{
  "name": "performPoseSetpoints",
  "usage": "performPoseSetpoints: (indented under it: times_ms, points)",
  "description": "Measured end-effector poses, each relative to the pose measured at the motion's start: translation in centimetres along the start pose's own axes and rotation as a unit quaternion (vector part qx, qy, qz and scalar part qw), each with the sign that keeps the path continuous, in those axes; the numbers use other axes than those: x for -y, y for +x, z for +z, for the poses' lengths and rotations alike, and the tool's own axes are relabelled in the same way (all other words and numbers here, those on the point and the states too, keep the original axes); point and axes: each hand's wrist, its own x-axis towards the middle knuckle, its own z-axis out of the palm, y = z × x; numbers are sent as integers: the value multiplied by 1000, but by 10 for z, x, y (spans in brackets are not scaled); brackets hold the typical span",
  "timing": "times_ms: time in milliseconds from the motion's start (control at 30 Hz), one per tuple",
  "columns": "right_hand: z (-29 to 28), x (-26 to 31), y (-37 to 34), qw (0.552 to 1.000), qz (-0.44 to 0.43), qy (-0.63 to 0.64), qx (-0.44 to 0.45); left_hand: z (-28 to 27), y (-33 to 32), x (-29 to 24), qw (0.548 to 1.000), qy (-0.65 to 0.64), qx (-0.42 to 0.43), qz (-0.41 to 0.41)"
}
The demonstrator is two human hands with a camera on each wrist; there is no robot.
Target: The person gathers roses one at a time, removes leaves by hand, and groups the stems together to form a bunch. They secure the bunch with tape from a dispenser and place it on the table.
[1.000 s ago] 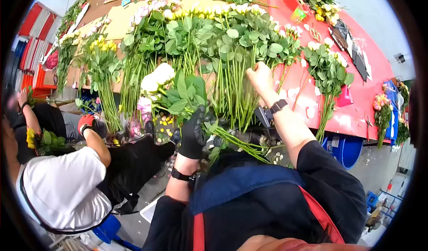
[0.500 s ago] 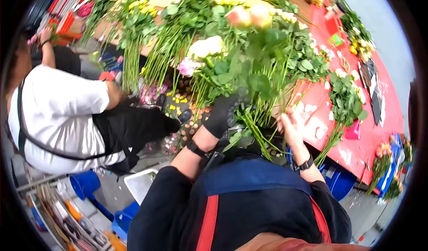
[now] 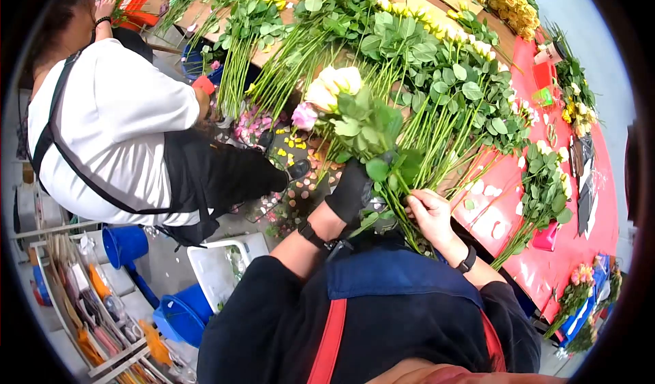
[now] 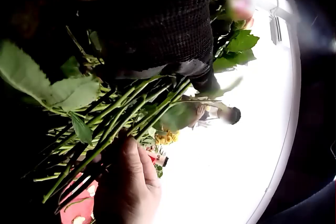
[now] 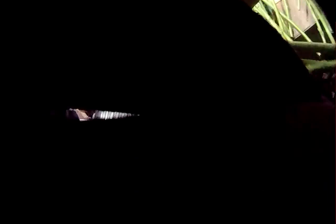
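In the head view my left hand (image 3: 352, 192), in a black glove, grips a bunch of roses (image 3: 365, 125) with cream and pink heads and broad green leaves. The stems (image 4: 113, 129) slant out below the glove in the left wrist view. My bare right hand (image 3: 435, 222) is at these stems, its thumb and forefinger pinching a rose stem just below the glove. Behind the bunch, long-stemmed roses (image 3: 437, 77) lie in a row on the table. Most of the right wrist view is dark, with some green stems (image 5: 294, 19) at its upper right.
A red tabletop (image 3: 488, 224) extends to the right, bearing white petals and another rose bundle (image 3: 542, 193). At left a person in a white shirt (image 3: 116, 131) works close by. Blue buckets (image 3: 126, 244) and a white bin (image 3: 211, 264) stand on the floor, where petals (image 3: 307, 193) are scattered.
My right hand has come from the roses on the table to the stems below my left hand. Blurred pale rose heads rose over the bunch half a second ago. The view has swung leftward.
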Motion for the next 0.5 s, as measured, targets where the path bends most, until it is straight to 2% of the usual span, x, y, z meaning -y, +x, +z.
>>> performPoseSetpoints:
  times_ms: [33,67,133,200,233,267,300,333,400,467,500]
  points:
    - [2,5,5,995,-75,-65,23,3,4,0,998,-64,-19,10]
    - [5,13,11,979,-148,-130,46,8,-6,-14,995,-74,-47,-37]
    - [10,20,26,958,-181,-161,151,-12,-17,-17,999,47,2,-14]
    - [1,51,63,950,-94,-191,228,-25,-21,-21,998,48,18,-27]
    - [-1,56,91,963,-61,-206,164,-32,-23,-24,998,48,25,-34]
    - [-5,44,130,960,13,-259,105,-30,-24,-31,992,-92,1,-88]
    - [-2,53,160,963,-4,-267,20,-28,-25,-37,963,-231,-39,-134]
    - [-1,42,193,965,-7,-260,-25,-31,-27,-38,974,-187,-73,-101]
    - [14,34,243,927,98,-353,-81,-72,-20,-23,973,-175,-53,-138]
    - [32,41,270,918,167,-344,-107,-80,-23,-22,977,-166,-61,-116]
    - [44,30,284,907,155,-354,-165,-89,-21,-17,981,-148,-69,-109]
